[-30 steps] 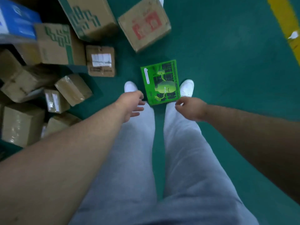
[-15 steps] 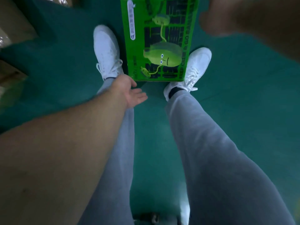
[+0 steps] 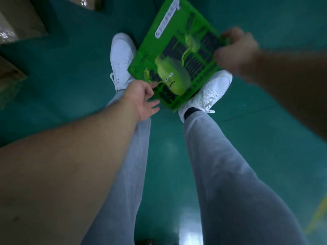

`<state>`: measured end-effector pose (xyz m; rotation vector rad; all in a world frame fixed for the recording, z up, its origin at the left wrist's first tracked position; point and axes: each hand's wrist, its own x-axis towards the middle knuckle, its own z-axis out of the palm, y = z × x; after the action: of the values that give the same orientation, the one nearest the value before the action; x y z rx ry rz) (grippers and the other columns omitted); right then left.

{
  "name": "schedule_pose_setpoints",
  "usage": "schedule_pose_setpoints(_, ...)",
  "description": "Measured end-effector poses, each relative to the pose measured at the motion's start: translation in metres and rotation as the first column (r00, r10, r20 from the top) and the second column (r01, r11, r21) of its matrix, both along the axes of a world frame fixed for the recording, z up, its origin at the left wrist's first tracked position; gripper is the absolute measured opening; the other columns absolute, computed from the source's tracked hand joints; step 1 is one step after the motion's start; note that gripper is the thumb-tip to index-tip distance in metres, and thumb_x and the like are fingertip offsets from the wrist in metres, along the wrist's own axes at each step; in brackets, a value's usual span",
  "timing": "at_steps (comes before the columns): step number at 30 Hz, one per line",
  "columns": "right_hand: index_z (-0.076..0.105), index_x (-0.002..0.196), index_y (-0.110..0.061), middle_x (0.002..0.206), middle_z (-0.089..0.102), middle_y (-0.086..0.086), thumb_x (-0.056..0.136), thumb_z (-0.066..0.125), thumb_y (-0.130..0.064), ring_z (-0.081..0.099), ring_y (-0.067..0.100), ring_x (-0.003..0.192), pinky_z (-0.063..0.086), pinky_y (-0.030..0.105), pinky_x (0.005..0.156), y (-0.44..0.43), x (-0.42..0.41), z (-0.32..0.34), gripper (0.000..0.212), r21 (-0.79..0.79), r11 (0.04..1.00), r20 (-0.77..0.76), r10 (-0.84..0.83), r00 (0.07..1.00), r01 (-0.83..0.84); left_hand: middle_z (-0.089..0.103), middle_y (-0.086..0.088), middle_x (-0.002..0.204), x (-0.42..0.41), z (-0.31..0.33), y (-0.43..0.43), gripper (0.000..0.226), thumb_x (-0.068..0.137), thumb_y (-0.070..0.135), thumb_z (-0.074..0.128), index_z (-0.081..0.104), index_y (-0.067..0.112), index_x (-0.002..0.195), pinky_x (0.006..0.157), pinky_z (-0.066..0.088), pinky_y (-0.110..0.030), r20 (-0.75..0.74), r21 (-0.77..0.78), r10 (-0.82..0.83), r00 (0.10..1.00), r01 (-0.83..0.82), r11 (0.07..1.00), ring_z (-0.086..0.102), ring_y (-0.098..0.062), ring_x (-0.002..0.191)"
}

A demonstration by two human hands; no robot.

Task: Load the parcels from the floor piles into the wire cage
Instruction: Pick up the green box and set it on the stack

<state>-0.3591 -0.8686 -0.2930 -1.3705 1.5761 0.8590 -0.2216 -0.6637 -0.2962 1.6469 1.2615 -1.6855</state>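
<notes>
**Green parcel gripped at its right edge, between two white shoes**

At far left, brown cardboard boxes (image 3: 21, 20) sit on the teal floor (image 3: 67, 71). They are blurred, glossy tape catches the light on them, and no print can be read.

The left hand (image 3: 143, 101) reaches down over the left trouser leg (image 3: 131, 156). It is open, with fingers loosely spread, and its thumb is at the near left edge of the green parcel (image 3: 198, 55); actual contact cannot be told.

The parcel is flat and bright green, and it sits askew between the left shoe (image 3: 122, 55) and the right shoe (image 3: 208, 92), with its near corner covering part of the right shoe. It shows a green cartoon figure (image 3: 172, 76) with two small eyes against dark blocks of print. A white label strip (image 3: 167, 20) runs along its far left side. The writing on both is too smeared to read.

The right hand (image 3: 235, 50), blurred by motion, has its fingers curled over the parcel's right edge and grips it.

A yellow floor line (image 3: 318, 214) shows at lower right.
</notes>
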Motion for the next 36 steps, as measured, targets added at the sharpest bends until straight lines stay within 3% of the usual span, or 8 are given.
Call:
schedule_pose_setpoints(3,0.058,0.137,-0.035,0.123,0.066,0.003,0.087,0.055,-0.02,0.068,0.018,0.089,0.055,0.02,0.065,0.032,-0.005,0.034,0.052,0.136,0.988,0.088,-0.089,0.992,0.076,0.042,-0.013,0.156,0.005,0.031,-0.015,0.03,0.092,0.007,0.04,0.055,0.01,0.118,0.125,0.015,-0.053,-0.071,-0.074,-0.005,0.997,0.0,0.997,0.033,-0.038,0.147)
schedule_pose_setpoints(8,0.051,0.148,-0.027,0.149,0.044,0.013,0.091,0.059,-0.028,0.05,0.031,0.132,0.039,0.034,0.115,0.073,0.0,0.057,0.057,0.198,0.97,0.065,-0.155,0.986,0.14,0.055,-0.007,0.112,0.013,0.039,-0.028,0.019,0.103,0.03,0.044,0.053,0.021,0.088,0.109,0.036,-0.044,-0.08,-0.063,-0.194,0.978,0.189,0.98,0.055,-0.026,0.106)
schedule_pose_setpoints(15,0.06,0.117,-0.042,0.128,0.048,0.017,0.091,0.046,-0.065,0.063,0.037,0.098,0.057,0.052,0.093,0.089,-0.006,-0.005,0.037,-0.039,0.907,-0.023,-0.42,0.907,0.419,0.055,-0.002,0.081,0.065,-0.02,-0.012,0.03,0.106,0.05,0.042,0.049,0.023,0.098,0.056,0.042,-0.026,0.183,0.096,-0.339,0.923,0.326,0.94,0.054,-0.018,0.068)
schedule_pose_setpoints(20,0.057,0.11,-0.046,0.122,0.057,0.013,0.086,0.044,-0.07,0.064,0.035,0.099,0.058,0.054,0.089,0.078,-0.013,-0.029,0.037,-0.092,0.919,0.016,-0.384,0.923,0.384,0.065,-0.01,0.111,0.073,-0.052,0.012,0.061,0.097,0.069,0.042,0.056,0.021,0.134,0.091,0.042,-0.036,0.129,0.057,-0.25,0.96,0.244,0.968,0.061,-0.023,0.094)
schedule_pose_setpoints(24,0.06,0.106,-0.024,0.105,0.062,0.008,0.099,0.046,-0.057,0.063,0.03,0.093,0.058,0.054,0.087,0.073,-0.011,-0.019,0.036,-0.096,0.933,0.04,-0.345,0.938,0.347,0.068,-0.006,0.123,0.058,-0.041,0.019,0.059,0.093,0.063,0.055,0.06,0.02,0.134,0.085,0.043,-0.034,0.185,-0.013,-0.086,0.979,0.09,0.996,0.064,-0.019,0.1)
schedule_pose_setpoints(29,0.06,0.089,-0.02,0.089,0.067,0.007,0.095,0.049,-0.064,0.068,0.031,0.088,0.06,0.052,0.085,0.059,-0.011,0.052,0.046,-0.037,0.934,0.068,-0.354,0.933,0.357,0.071,-0.006,0.118,0.061,0.025,0.026,0.053,0.09,0.057,0.058,0.064,0.019,0.128,0.084,0.05,-0.036,0.194,-0.082,0.047,0.98,-0.032,0.996,0.065,-0.024,0.107)
schedule_pose_setpoints(32,0.061,0.089,-0.021,0.088,0.068,0.008,0.094,0.048,-0.069,0.067,0.028,0.086,0.059,0.049,0.087,0.046,-0.014,0.118,0.05,0.017,0.938,0.091,-0.346,0.934,0.346,0.066,-0.002,0.09,0.073,0.081,0.021,0.044,0.089,0.056,0.058,0.066,0.021,0.114,0.087,0.049,-0.038,0.203,-0.135,0.093,0.975,-0.066,0.989,0.062,-0.021,0.082)
schedule_pose_setpoints(36,0.062,0.112,-0.02,0.123,0.066,-0.005,0.093,0.041,-0.074,0.06,0.02,0.114,0.046,0.041,0.105,0.034,-0.017,0.21,0.061,0.065,0.957,0.096,-0.288,0.953,0.282,0.064,-0.001,0.086,0.082,0.167,0.003,0.043,0.088,0.059,0.055,0.068,0.022,0.104,0.096,0.049,-0.041,0.215,-0.204,0.082,0.973,-0.037,0.978,0.061,-0.022,0.084)
